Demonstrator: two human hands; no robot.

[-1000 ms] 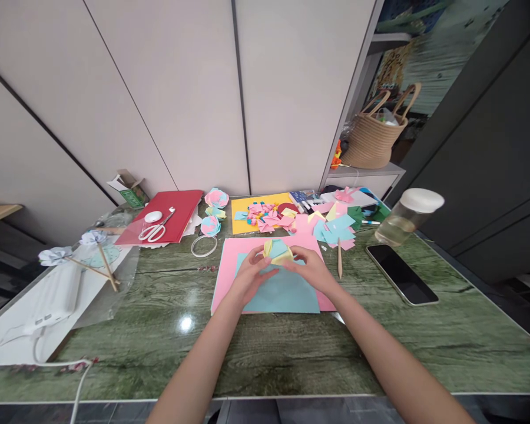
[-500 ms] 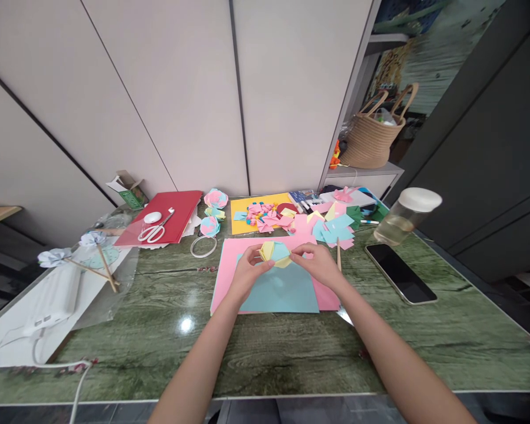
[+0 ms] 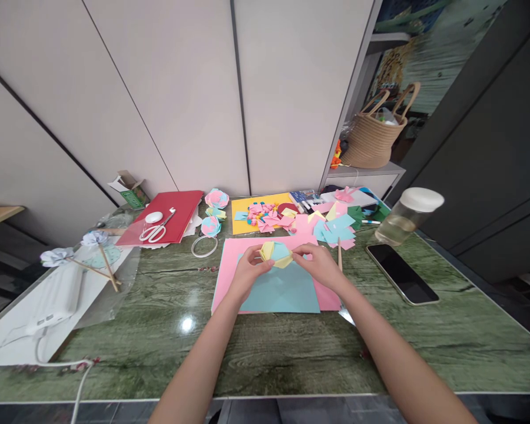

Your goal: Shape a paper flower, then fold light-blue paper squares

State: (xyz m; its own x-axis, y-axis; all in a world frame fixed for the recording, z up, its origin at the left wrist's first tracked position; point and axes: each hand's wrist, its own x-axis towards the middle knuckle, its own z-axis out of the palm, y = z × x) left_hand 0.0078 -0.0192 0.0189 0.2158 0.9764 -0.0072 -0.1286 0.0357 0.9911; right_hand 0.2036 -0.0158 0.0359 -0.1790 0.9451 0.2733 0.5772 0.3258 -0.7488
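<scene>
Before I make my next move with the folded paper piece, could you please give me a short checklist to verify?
1. Left hand holding the yellow-and-blue paper piece: ok.
2. Right hand pinching its edge: ok.
3. Phone apart from both hands: ok.
4. White lid on the clear jar: ok.
5. Scissors beside the hands: not ok; they lie on the red sheets.
6. Folds underneath the piece: cannot tell, hidden.

An indoor paper-craft workspace, home or studio unclear: a green wood-grain table (image 3: pixel 150 341) carries white-handled metal scissors (image 3: pixel 162 225), stacked pink and blue paper sheets (image 3: pixel 287 293) and round pink-and-blue paper flowers (image 3: pixel 217 199); a tan woven basket (image 3: pixel 367 142) occupies a grey shelf (image 3: pixel 389 172).
</scene>
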